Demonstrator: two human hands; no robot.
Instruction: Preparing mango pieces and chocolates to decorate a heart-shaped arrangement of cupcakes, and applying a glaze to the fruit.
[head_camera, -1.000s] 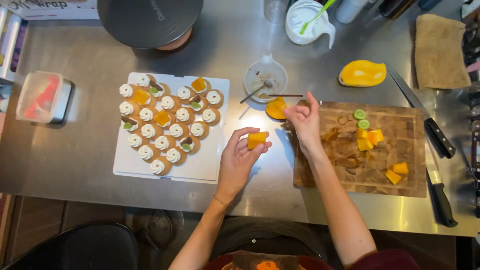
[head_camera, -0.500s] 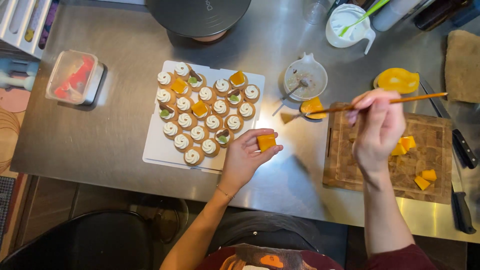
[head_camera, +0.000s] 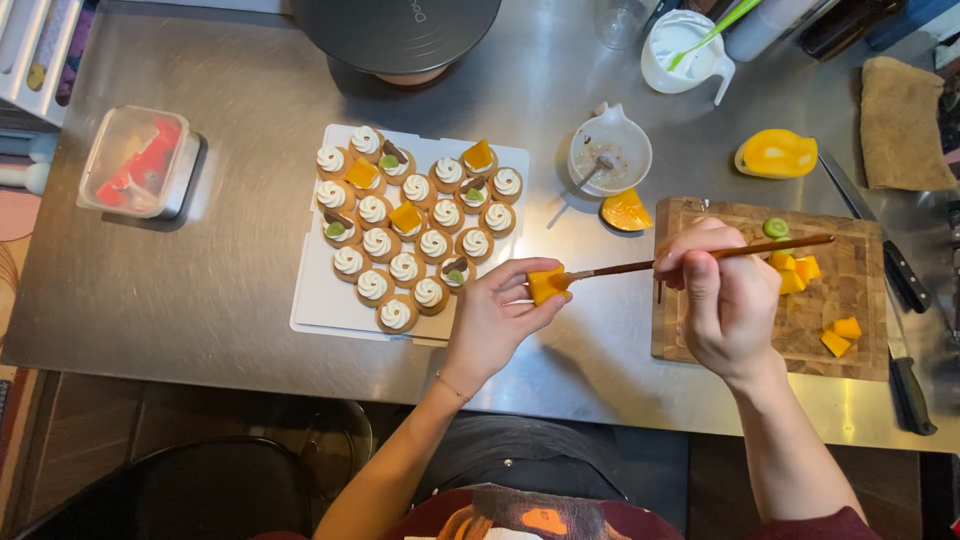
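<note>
Here, mango cube (head_camera: 546, 284) in left hand (head_camera: 495, 320), brush (head_camera: 700, 258) touching it

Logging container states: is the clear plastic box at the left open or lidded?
Cannot tell: the plastic box shows red contents through clear plastic; a lid is indistinguishable.

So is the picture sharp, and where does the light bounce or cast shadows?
Head view: sharp throughout, with no motion blur on the left hand or right hand; soft glare on the steel table near the plastic box and along its front edge; the hands' shadows fall toward the viewer.
</note>
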